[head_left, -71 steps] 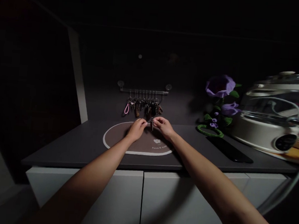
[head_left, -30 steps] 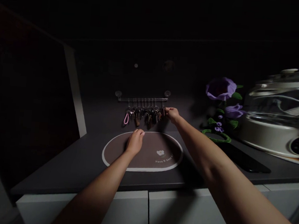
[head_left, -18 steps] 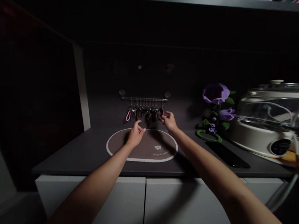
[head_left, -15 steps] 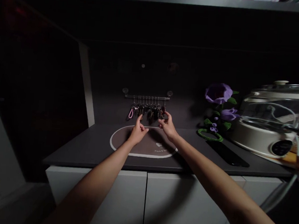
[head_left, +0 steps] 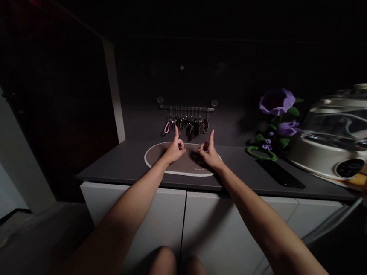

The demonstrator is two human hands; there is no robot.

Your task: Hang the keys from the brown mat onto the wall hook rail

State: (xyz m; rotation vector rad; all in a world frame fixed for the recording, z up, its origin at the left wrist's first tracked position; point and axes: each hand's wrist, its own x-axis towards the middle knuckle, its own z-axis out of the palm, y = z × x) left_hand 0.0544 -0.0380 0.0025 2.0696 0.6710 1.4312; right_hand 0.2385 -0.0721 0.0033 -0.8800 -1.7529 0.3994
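My left hand (head_left: 176, 150) and my right hand (head_left: 210, 153) hover over the brown oval mat (head_left: 187, 170), apart from each other. Each has its index finger stretched upward and the other fingers bent, with nothing held. Behind them, several bunches of keys (head_left: 191, 125) hang from hooks on a clear rail (head_left: 186, 108) on the dark wall. A pink strap (head_left: 166, 128) hangs at the left end of the row. At its right end, near the tip of my right index finger, hangs a small dark reddish tag (head_left: 206, 123).
On the right of the dark counter (head_left: 116, 166) lies a black phone-like slab (head_left: 279, 173). Purple artificial flowers (head_left: 277, 101) with a green ring base (head_left: 261, 153) stand behind it. A white appliance with a clear cover (head_left: 320, 156) is farther right. White cabinet doors (head_left: 214, 230) are below.
My right hand carried a small keyring item up to the rail's right end and let go of it there. Both hands then drew back and opened, index fingers raised.
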